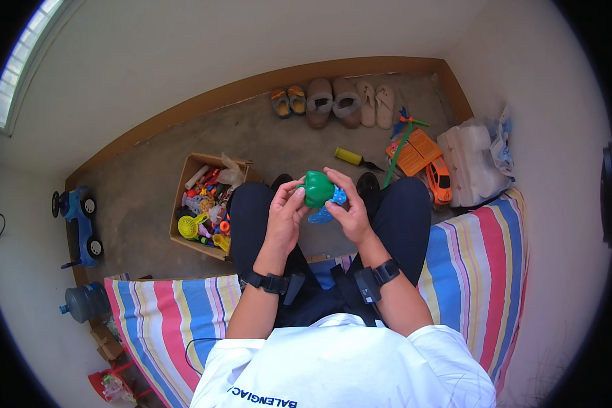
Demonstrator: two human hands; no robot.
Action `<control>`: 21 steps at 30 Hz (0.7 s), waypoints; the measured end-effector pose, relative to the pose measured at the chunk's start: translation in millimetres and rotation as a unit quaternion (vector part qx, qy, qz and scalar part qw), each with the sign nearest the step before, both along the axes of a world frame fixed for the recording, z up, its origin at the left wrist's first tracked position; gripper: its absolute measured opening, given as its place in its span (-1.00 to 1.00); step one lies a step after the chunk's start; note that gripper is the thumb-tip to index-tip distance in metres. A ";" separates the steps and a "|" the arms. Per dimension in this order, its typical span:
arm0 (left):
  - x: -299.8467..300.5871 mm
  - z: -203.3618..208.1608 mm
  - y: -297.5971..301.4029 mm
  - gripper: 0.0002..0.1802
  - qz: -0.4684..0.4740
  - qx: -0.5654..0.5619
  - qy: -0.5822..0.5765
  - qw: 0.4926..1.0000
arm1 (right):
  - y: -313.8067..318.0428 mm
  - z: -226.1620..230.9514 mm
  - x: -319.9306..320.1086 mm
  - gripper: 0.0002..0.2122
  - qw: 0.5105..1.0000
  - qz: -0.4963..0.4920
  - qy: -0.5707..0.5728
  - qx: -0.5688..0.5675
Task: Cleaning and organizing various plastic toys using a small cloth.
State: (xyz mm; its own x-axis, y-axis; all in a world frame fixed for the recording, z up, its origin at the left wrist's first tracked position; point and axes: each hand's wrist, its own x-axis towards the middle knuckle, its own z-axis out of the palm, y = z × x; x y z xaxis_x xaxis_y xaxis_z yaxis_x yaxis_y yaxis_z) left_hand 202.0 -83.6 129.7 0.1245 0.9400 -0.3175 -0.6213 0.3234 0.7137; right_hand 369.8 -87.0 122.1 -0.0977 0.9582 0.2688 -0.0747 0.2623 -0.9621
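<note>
Between my two hands, above my lap, is a glossy green toy bell pepper (pixel 317 189). The fingers and thumb of my left hand (pixel 287 207) grip its left side. My right hand (pixel 352 212) has its fingers around the pepper's right side, and its thumb presses a blue piece with pale dots (pixel 321 216), which looks like cloth, against the pepper. Part of this blue piece hangs below the pepper and part shows at its right. The palm sides of both hands are mostly hidden.
A cardboard box (pixel 178 224) of toys stands left of my knees. Ahead lie a yellow pump (pixel 348 156), several slippers (pixel 333 102), an orange toy car (pixel 440 180) and white packaging (pixel 470 163). A blue ride-on toy (pixel 81 228) and a water jug (pixel 87 302) are at left. Striped fabric (pixel 160 319) covers my seat.
</note>
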 end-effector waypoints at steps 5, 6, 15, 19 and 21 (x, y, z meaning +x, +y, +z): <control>-0.9 1.5 -0.1 -0.74 0.000 0.001 -0.033 0.999 | -0.6 1.3 -0.5 -0.52 1.000 0.004 -0.022 0.014; -1.4 1.1 -0.1 -0.75 0.002 0.001 -0.040 0.999 | -0.7 3.1 -0.4 -0.53 0.999 0.006 -0.033 0.018; -3.9 5.2 1.0 -0.75 0.009 0.013 -0.097 0.995 | -2.8 11.2 -5.7 -0.47 0.989 -0.017 -0.126 0.073; -4.3 5.7 1.3 -0.77 0.007 0.015 -0.105 0.994 | -3.1 10.9 -6.5 -0.47 0.989 -0.015 -0.129 0.074; -3.7 8.4 1.1 -0.77 0.007 0.015 -0.102 0.995 | -3.2 10.7 -6.6 -0.46 0.988 -0.015 -0.132 0.075</control>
State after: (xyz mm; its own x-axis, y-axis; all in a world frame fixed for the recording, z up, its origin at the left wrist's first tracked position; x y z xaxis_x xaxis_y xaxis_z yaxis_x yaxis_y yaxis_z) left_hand 198.3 -82.5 138.1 0.1704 0.9510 -0.2578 -0.7587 0.2936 0.5815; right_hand 363.2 -90.3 132.8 -0.1545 0.9133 0.3768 0.1831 0.4013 -0.8975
